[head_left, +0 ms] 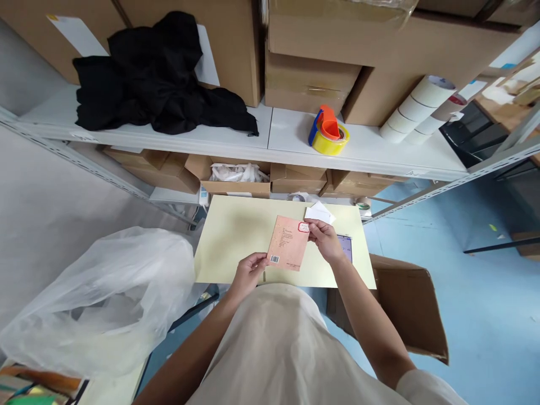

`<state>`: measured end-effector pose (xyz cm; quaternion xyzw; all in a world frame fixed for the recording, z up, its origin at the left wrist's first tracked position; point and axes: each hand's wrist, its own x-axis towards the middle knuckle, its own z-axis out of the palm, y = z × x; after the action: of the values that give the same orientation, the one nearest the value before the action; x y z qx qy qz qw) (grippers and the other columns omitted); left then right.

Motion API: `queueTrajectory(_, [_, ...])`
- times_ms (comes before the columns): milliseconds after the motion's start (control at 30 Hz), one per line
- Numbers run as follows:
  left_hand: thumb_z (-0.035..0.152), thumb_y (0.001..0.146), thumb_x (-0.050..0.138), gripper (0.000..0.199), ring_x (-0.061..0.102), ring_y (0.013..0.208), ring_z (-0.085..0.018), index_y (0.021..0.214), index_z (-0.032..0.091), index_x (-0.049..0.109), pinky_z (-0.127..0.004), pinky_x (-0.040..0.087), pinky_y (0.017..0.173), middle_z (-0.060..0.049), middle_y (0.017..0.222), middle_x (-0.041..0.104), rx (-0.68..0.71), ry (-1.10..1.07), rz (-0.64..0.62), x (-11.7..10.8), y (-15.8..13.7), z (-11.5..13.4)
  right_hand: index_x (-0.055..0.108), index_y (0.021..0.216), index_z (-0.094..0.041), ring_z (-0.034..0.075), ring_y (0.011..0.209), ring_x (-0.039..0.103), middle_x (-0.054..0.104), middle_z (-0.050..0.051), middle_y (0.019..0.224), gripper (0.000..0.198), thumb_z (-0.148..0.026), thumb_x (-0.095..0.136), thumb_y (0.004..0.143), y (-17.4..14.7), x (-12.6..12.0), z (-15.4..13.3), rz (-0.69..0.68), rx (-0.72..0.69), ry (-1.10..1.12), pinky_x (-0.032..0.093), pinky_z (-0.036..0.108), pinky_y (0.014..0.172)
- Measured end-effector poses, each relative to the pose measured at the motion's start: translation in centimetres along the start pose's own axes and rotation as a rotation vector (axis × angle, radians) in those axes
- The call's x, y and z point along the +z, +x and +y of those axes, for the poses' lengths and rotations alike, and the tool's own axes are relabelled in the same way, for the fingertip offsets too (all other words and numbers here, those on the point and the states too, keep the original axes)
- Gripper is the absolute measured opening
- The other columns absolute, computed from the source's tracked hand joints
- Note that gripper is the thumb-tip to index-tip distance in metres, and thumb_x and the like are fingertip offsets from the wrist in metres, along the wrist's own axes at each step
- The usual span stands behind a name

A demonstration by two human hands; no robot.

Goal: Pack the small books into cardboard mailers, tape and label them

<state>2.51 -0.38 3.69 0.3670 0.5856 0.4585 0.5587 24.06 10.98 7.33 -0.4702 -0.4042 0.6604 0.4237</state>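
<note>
A pink book (pixel 288 244) with printed lines, a barcode and a red-framed label is held up over the pale yellow board (pixel 228 236). At its lower left edge my left hand (pixel 250 271) pinches the book. The fingers of my right hand (pixel 325 239) are closed on its upper right edge, close by the label. Just beyond the right hand lie some white slips of paper (pixel 319 212). Partly covered by my right wrist is a phone or small tablet (pixel 346 246) with a lit purple screen.
A grey shelf (pixel 287 132) carries black cloth (pixel 156 79), a tape dispenser (pixel 329 132), white tape rolls (pixel 417 109) and cardboard boxes (pixel 312 79). To the left spreads a clear plastic bag (pixel 105 292). An open cardboard box (pixel 409 304) is at the right, below the board.
</note>
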Motion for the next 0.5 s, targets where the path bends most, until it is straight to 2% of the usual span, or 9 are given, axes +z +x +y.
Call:
queueTrajectory(200, [0.045, 0.069, 0.069, 0.038, 0.068, 0.079, -0.019, 0.095, 0.017, 0.069, -0.036, 0.053, 0.083, -0.008, 0.091, 0.072, -0.024, -0.119, 0.034, 0.72, 0.16, -0.91, 0.068, 0.088, -0.021, 0.015, 0.065, 0.061, 0.069, 0.002, 0.075, 0.037, -0.049, 0.073, 0.064, -0.05, -0.03, -0.46, 0.003, 0.017, 0.012, 0.048, 0.030, 0.062])
queueTrajectory(333, [0.043, 0.067, 0.072, 0.038, 0.068, 0.072, -0.019, 0.094, 0.017, 0.068, -0.035, 0.054, 0.076, -0.007, 0.083, 0.072, -0.021, -0.125, 0.094, 0.83, 0.12, -1.01, 0.068, 0.090, -0.023, 0.017, 0.069, 0.063, 0.070, 0.002, 0.079, 0.036, -0.047, 0.073, 0.065, -0.08, -0.06, -0.37, -0.017, 0.032, 0.030, 0.048, 0.032, 0.065])
queueTrajectory(433, [0.042, 0.068, 0.071, 0.033, 0.067, 0.071, -0.019, 0.087, 0.016, 0.068, -0.033, 0.053, 0.075, -0.007, 0.081, 0.072, -0.036, -0.126, 0.065, 0.87, -0.25, -0.54, 0.069, 0.090, -0.025, 0.016, 0.071, 0.062, 0.070, 0.001, 0.079, 0.035, -0.044, 0.075, 0.062, -0.07, -0.09, -0.18, -0.012, 0.044, 0.043, 0.048, 0.031, 0.066])
queueTrajectory(500, [0.042, 0.068, 0.071, 0.032, 0.066, 0.071, -0.017, 0.087, 0.016, 0.068, -0.032, 0.052, 0.074, -0.007, 0.080, 0.071, -0.072, -0.145, 0.022, 1.07, -0.56, -0.23, 0.068, 0.097, -0.026, 0.017, 0.078, 0.063, 0.071, 0.002, 0.090, 0.040, -0.042, 0.076, 0.060, -0.11, 0.00, -0.04, -0.058, 0.071, 0.060, 0.048, 0.031, 0.069])
